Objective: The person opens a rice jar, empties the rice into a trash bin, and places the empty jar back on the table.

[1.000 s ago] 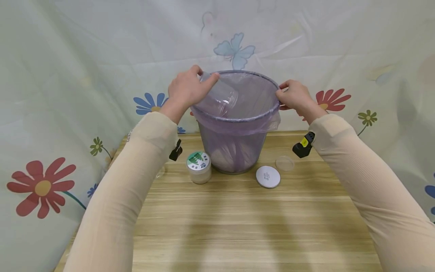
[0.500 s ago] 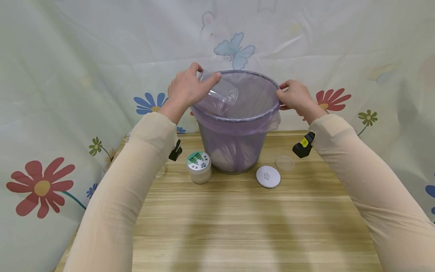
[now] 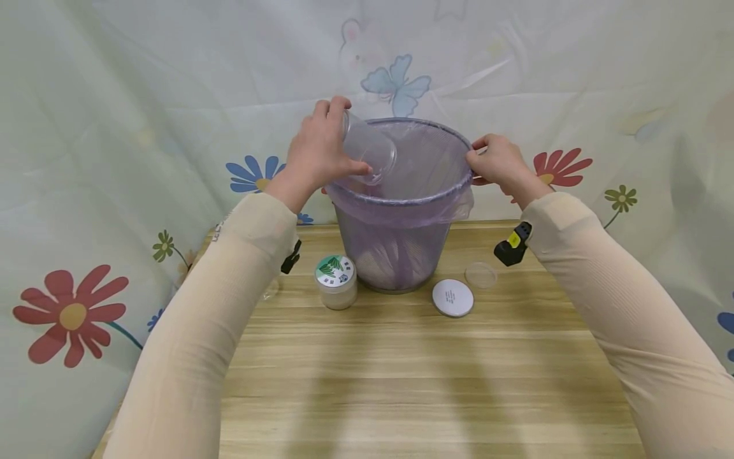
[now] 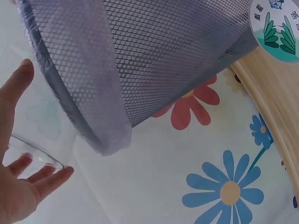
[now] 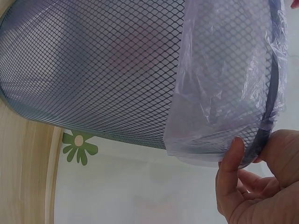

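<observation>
My left hand (image 3: 321,150) grips a clear plastic jar (image 3: 369,146) over the near left rim of a mesh wastebasket. The jar is tipped on its side, one end pointing in over the basket's mouth. In the left wrist view, my thumb and fingers spread around the see-through jar (image 4: 46,128) beside the rim. A thin purple bin liner (image 3: 395,213) lines the wastebasket (image 3: 378,255) and folds down over its rim. My right hand (image 3: 499,162) pinches the rim and liner on the right, thumb on one side and fingers on the other, as the right wrist view shows.
In front of the basket stands a small jar (image 3: 338,298) with a green-and-white top label. A white round lid (image 3: 452,298) and a clear disc (image 3: 480,275) lie to its right on the wooden table (image 3: 367,382). A clear piece (image 3: 271,290) lies by my left sleeve.
My left hand has risen a little and turned, thumb lower, bringing the clear jar closer to level. My right hand stays on the rim.
</observation>
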### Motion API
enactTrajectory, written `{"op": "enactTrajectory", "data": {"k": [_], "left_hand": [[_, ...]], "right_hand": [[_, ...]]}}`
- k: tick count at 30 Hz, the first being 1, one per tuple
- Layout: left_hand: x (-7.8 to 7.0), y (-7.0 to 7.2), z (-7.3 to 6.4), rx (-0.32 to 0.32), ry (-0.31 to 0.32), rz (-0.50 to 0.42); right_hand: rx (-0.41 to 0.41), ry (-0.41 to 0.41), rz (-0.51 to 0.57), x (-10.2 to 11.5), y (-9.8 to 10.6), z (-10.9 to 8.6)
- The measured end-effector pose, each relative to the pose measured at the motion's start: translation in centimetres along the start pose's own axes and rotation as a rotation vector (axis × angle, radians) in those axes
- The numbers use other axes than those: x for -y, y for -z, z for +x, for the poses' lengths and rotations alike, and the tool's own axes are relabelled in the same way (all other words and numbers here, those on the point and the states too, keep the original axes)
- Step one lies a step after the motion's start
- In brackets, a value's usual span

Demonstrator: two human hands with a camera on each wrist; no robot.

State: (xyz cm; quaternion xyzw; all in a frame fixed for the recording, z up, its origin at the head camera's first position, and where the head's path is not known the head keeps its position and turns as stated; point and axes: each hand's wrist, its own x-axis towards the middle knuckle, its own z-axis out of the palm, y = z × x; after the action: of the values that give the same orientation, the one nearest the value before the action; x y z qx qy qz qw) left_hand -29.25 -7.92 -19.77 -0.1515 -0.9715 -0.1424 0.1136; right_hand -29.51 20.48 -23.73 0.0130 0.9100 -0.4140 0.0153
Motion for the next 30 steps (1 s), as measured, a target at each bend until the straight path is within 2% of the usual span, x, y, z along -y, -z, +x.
{"op": "enactTrajectory", "data": {"k": [6,16,23,30], "left_hand": [[0.02,-0.28,-0.05,-0.013,-0.119,0.079],[0.2,-0.68,-0.23,-0.078,-0.331,0.249],[0.13,-0.75,-0.34,-0.15,-0.494,0.418],[-0.1,-0.42,-0.37,-0.165,-0.62,0.63]], "right_hand": [[-0.006,0.001,0.004,-0.02,-0.02,0.03],[-0.011,-0.001,0.002,0.0,-0.05,-0.01],[-0.014,0.001,-0.001,-0.03,-0.08,0.0],[-0.013,0.001,-0.001,-0.01,-0.08,-0.07]]}}
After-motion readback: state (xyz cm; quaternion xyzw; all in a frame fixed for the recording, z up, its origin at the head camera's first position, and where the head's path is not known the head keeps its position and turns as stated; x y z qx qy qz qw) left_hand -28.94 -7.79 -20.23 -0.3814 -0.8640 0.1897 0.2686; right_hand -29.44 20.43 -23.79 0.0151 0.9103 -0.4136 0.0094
